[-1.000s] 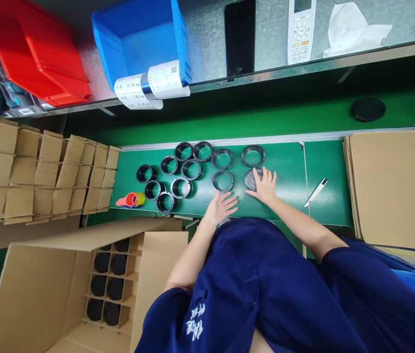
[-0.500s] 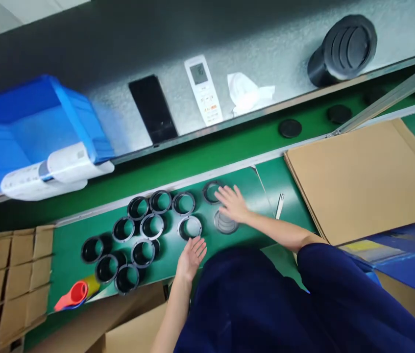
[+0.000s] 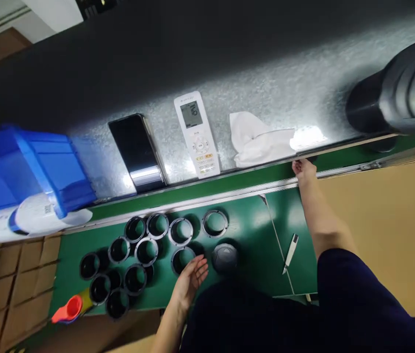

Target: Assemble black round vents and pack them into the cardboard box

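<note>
At centre right, right hand stretched under shelf edge, grip hidden; lower centre, left hand laid open, nothing held, beside ring and vent cap, kept within reach.

Light falls from above and lands hardest on the speckled metal shelf, where a white glare patch burns out beside the crumpled cloth. The phone carries a bright reflected band across its dark screen. Toward the top the frame sinks into near-black — no detail reads there. The green table is evenly lit, with soft shadows pooled under the black rings. The blue bin and the large black part at the right edge look smeared and stretched — soft focus and wide-lens bending. The left hand is slightly blurred.
</note>
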`<move>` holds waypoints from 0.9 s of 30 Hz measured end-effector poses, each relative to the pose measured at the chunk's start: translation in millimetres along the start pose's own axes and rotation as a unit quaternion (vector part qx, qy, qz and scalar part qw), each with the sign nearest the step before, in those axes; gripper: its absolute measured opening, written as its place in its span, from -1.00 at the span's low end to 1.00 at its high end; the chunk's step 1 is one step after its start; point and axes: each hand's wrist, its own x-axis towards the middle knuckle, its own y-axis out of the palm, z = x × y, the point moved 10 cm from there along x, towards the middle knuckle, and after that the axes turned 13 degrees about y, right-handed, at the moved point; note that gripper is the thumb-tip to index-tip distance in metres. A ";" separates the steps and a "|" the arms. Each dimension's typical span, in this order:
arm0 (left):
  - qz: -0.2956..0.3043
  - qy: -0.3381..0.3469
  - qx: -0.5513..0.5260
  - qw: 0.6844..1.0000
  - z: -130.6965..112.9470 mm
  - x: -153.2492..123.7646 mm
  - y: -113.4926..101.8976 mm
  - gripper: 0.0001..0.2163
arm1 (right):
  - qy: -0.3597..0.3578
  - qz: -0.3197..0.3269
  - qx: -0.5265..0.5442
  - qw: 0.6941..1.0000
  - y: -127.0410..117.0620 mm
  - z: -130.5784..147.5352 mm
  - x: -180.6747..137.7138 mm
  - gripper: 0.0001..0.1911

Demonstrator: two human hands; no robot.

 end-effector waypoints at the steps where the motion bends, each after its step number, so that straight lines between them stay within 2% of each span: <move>1: 0.008 0.018 0.007 1.000 -6.9 -0.3 13.0 -0.80 | 0.038 0.007 0.027 0.999 18.4 -21.7 -11.2 -0.52; 2: 0.022 0.041 0.011 0.999 -15.2 -1.0 27.8 -0.77 | 0.076 0.023 0.049 0.996 41.4 -44.9 -29.4 -0.56; 4: 0.075 0.096 -0.008 0.992 -35.2 -3.8 61.4 -0.70 | 0.147 0.078 0.081 0.983 96.5 -91.2 -88.3 -0.64; 6: 0.143 0.160 -0.070 0.974 -59.1 -10.0 90.9 -0.55 | 0.224 0.170 0.100 0.954 155.8 -131.6 -173.6 -0.63; 7: 0.167 0.187 -0.108 0.962 -70.3 -14.0 99.1 -0.47 | 0.263 0.224 0.103 0.933 183.0 -147.4 -222.0 -0.59; 9: 0.186 0.215 -0.175 0.943 -86.0 -22.2 100.7 -0.42 | 0.319 0.332 0.088 0.883 224.7 -167.4 -315.7 -0.51; 11: 0.182 0.222 -0.231 0.930 -94.0 -32.3 88.3 -0.48 | 0.329 0.422 0.027 0.845 247.3 -174.5 -386.2 -0.47; 12: 0.178 0.226 -0.257 0.923 -96.6 -38.8 79.3 -0.51 | 0.311 0.449 -0.023 0.838 251.6 -174.4 -407.1 -0.47; 13: 0.176 0.231 -0.281 0.915 -98.3 -46.1 69.8 -0.53 | 0.270 0.455 -0.081 0.845 252.0 -170.3 -416.3 -0.47; 14: 0.179 0.234 -0.300 0.907 -98.5 -54.0 61.0 -0.53 | 0.202 0.436 -0.143 0.865 249.4 -160.1 -414.9 -0.46; 16: 0.194 0.224 -0.322 0.899 -93.4 -69.2 48.1 -0.49 | -0.008 0.349 -0.251 0.903 240.9 -117.4 -402.6 -0.45; 17: 0.207 0.211 -0.324 0.899 -88.4 -76.2 44.7 -0.46 | -0.126 0.309 -0.286 0.898 238.5 -91.4 -403.8 -0.48; 18: 0.220 0.198 -0.323 0.899 -83.1 -82.9 42.5 -0.42 | -0.229 0.293 -0.311 0.874 239.7 -70.6 -412.5 -0.52; 20: 0.239 0.181 -0.322 0.898 -73.9 -94.2 39.2 -0.35 | -0.354 0.324 -0.351 0.804 249.0 -53.9 -438.5 -0.58; 21: 0.242 0.174 -0.322 0.899 -69.8 -98.5 37.3 -0.33 | -0.380 0.347 -0.369 0.774 253.8 -54.6 -450.1 -0.58; 23: 0.240 0.159 -0.321 0.902 -61.9 -104.8 32.8 -0.32 | -0.396 0.369 -0.398 0.741 260.4 -62.4 -464.9 -0.57; 27: 0.257 0.137 -0.314 0.903 -50.0 -113.5 25.6 -0.30 | -0.379 0.385 -0.425 0.726 267.3 -81.5 -475.3 -0.52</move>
